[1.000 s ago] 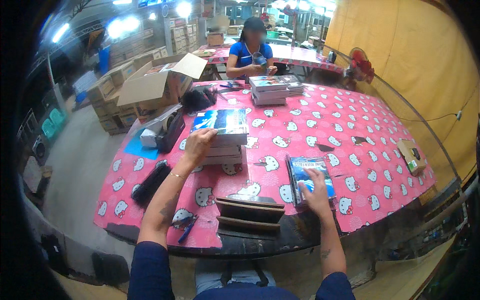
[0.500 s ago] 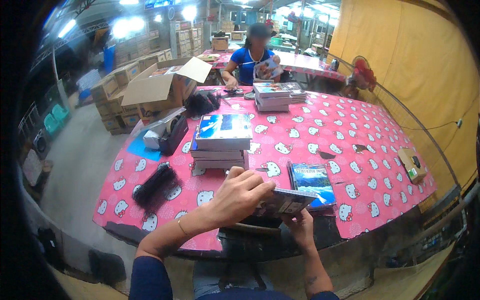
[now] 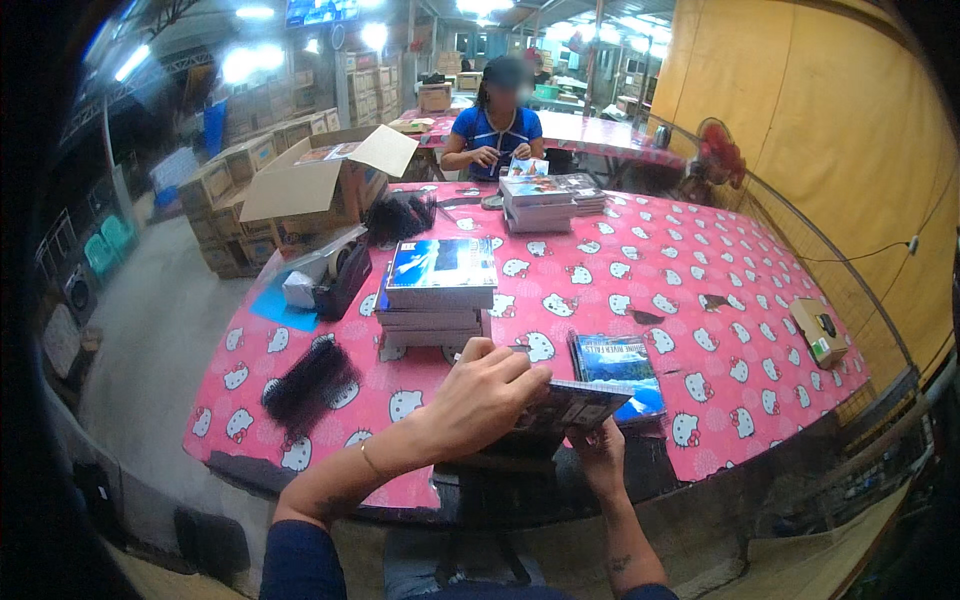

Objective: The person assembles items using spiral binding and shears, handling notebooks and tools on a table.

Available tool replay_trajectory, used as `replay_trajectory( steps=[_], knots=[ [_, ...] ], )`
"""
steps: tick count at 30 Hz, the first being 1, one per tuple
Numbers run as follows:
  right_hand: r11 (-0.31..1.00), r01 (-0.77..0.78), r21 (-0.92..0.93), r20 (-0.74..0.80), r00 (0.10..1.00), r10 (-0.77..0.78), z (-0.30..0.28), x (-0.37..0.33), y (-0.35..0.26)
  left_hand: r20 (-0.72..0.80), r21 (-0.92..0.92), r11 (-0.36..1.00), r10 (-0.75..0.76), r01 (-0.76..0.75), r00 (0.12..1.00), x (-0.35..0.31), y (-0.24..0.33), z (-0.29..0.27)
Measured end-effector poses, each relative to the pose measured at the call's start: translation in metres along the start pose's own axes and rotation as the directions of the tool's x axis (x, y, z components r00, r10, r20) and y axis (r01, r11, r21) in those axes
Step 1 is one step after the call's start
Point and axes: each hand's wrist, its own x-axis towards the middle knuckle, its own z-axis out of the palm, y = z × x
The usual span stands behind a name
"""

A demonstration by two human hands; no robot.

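Near the front edge of the table, I hold a notebook (image 3: 578, 406) tilted, with its printed dark cover facing me. My left hand (image 3: 482, 392) is closed at its left upper edge, fingers bent over the top; what the fingertips touch is hidden. My right hand (image 3: 600, 455) grips the lower right part, thumb on the near side. Just beyond it, to the right, lies a pile of spiral-bound notebooks (image 3: 622, 368) with blue waterfall covers. A taller stack of notebooks (image 3: 440, 285) stands farther off to the left. Left of my forearm rests a bundle of thin black wire-like pieces (image 3: 310, 388).
A black tape dispenser (image 3: 343, 278) stands left of the tall stack. Beyond are an open carton (image 3: 310, 190), another black bundle (image 3: 400, 215) and more book stacks (image 3: 538, 205). A co-worker (image 3: 495, 130) sits across the pink-covered table (image 3: 690, 300). A small box (image 3: 818, 332) lies far right.
My view has shifted slightly; my hands keep nearly the same hold on the notebook. The co-worker has lowered the picture-covered item and now has both hands together in front of the chest.
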Motion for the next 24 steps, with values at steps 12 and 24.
replay_trajectory(
  steps=[12,24],
  knots=[
    [0.948,-0.218,0.233,0.123,0.973,0.194,-0.011,0.004,0.005,0.051,0.068,0.996,0.059,-0.062,0.997,0.006,0.005,0.004],
    [0.995,-0.099,0.025,0.067,0.993,0.097,0.038,-0.012,0.03,0.011,0.274,0.936,-0.234,0.222,0.972,-0.091,0.009,0.051]
  ],
)
